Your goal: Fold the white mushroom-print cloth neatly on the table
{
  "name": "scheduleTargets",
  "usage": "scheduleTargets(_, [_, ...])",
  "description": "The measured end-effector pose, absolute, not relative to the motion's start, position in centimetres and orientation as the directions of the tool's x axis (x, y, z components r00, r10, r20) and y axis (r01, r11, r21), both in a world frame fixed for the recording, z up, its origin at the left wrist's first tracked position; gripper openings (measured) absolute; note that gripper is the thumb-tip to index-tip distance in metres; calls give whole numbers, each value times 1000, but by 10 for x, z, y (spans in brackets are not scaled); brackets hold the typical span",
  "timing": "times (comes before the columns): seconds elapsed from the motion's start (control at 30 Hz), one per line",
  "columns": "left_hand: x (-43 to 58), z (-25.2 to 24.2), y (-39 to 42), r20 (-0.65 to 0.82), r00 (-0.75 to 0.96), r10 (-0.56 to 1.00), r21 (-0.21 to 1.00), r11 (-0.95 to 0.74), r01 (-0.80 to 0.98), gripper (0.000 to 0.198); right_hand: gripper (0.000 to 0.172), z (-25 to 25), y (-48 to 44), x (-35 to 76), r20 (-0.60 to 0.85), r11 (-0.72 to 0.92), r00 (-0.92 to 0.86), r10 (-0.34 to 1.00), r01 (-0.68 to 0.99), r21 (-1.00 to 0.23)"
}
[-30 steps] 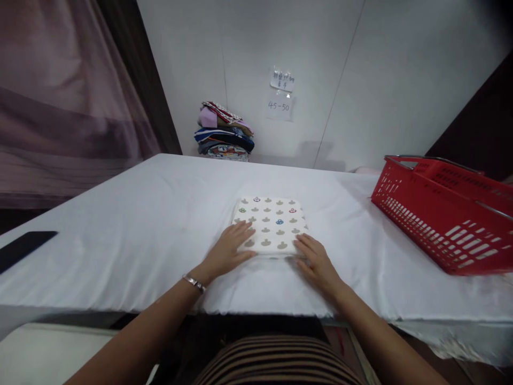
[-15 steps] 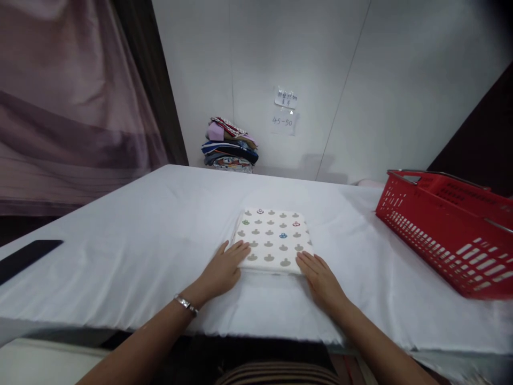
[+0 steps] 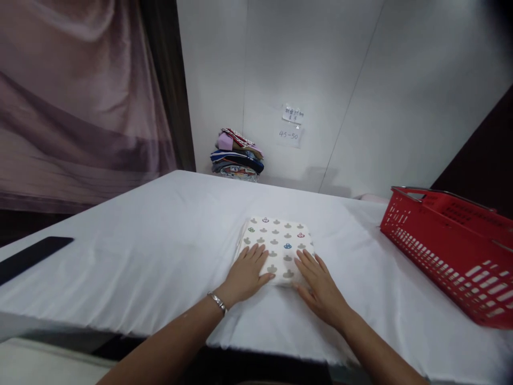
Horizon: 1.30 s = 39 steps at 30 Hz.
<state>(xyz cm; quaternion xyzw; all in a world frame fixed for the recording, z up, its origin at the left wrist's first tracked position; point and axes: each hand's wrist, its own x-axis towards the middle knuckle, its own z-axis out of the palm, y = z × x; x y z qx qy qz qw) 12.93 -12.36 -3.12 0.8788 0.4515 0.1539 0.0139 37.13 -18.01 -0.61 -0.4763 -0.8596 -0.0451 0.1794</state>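
Observation:
A folded white cloth point(image 3: 280, 235) printed with grey shapes and a few coloured ones lies flat on the white-covered table point(image 3: 160, 256). My left hand point(image 3: 248, 271) rests on its near left corner, fingers stretched out and the thumb along the near edge. On the near right corner lies my right hand point(image 3: 318, 283), its fingers also extended and a little apart. Neither hand grips the cloth; both lie flat on it. A silver bracelet point(image 3: 217, 302) circles my left wrist.
A red plastic basket point(image 3: 444, 240) stands at the table's right side. Against the back wall rises a stack of folded clothes point(image 3: 238, 156), with paper notes point(image 3: 290, 135) taped beside it. A dark flat object point(image 3: 36, 255) lies at the left edge, near a pink curtain point(image 3: 80, 107).
My left hand has slid inward and further onto the cloth. My right hand stays at the right corner, its thumb now more spread. The view has tilted and shifted slightly.

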Motion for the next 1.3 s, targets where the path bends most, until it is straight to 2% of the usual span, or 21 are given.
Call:
scheduleTargets(0.23, [130, -20, -120, 205, 525, 826, 241, -563, 791, 53, 65, -37, -167, 340, 277, 599, -565, 777, 799, -50])
scheduleTargets(0.37, [136, -14, -99, 210, 375, 903, 223, -418, 881, 58, 65, -47, -169, 341, 258, 586, -554, 792, 808, -64])
scheduleTargets(0.5, [136, -22, -82, 130, 272, 953, 229, -296, 927, 69, 62, -34, -171, 344, 174, 572, -547, 819, 801, -175])
scheduleTargets(0.6, [134, -27, -80, 109, 262, 959, 247, -281, 927, 72, 59, -13, -157, 346, 93, 526, -525, 846, 791, -313])
scheduleTargets(0.67, [133, -28, -82, 96, 259, 961, 258, -275, 926, 73, 61, 1, -137, 347, 105, 455, -449, 887, 815, -358])
scheduleTargets(0.77, [133, -26, -83, 81, 251, 965, 274, -263, 925, 73, 64, 9, -96, 349, 154, 338, -304, 940, 889, -308])
scheduleTargets(0.87, [133, -25, -83, 65, 253, 965, 275, -261, 925, 74, 64, -4, -63, 351, 66, 163, -151, 986, 956, -243])
scheduleTargets(0.97, [132, -25, -83, 66, 257, 964, 273, -265, 925, 74, 64, -22, -51, 354, 20, 136, -135, 991, 972, -191])
scheduleTargets(1.07, [132, -25, -84, 79, 250, 965, 284, -262, 923, 72, 64, -32, -49, 356, 32, 151, -147, 989, 967, -204])
scheduleTargets(1.17, [131, -26, -85, 90, 252, 964, 313, -267, 911, 70, 59, -34, -47, 362, 106, 181, -153, 982, 917, -356])
scheduleTargets(1.23, [130, -27, -85, 106, 245, 964, 347, -267, 899, 65, 55, -35, -47, 370, 172, 170, -85, 981, 802, -573])
scheduleTargets(1.3, [129, -28, -85, 120, 208, 971, 392, -239, 889, 60, 55, -36, -52, 380, 166, 95, 47, 985, 654, -751])
